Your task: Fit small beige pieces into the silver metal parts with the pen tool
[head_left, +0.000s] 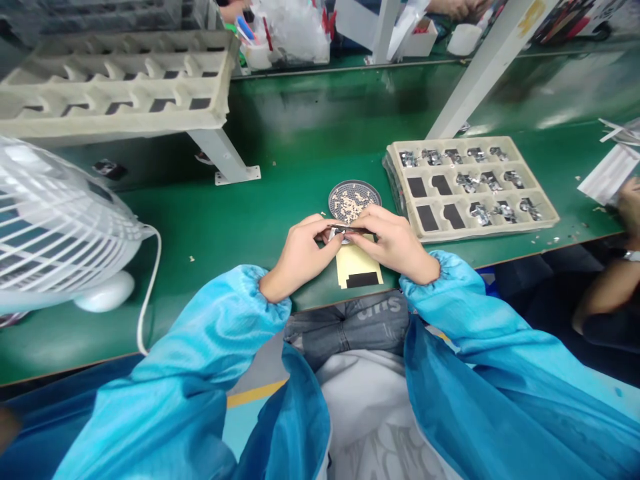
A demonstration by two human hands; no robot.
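My left hand (300, 253) and my right hand (393, 240) meet over the front edge of the green bench (280, 133), fingers pinched together on a small metal part (337, 232) held between them. A thin dark strip (356, 231) runs from the part under my right fingers. Just below the hands lies a yellow backing sheet (353, 267) with a black patch (362, 279) on it. Behind the hands sits a round dish (354, 199) of tiny pale pieces.
A beige compartment tray (473, 187) with metal parts and black pads lies to the right. A white fan (55, 227) with its cord stands at the left. A stack of empty trays (120, 83) rests on a raised shelf. Another person's arm (613, 280) is at the right edge.
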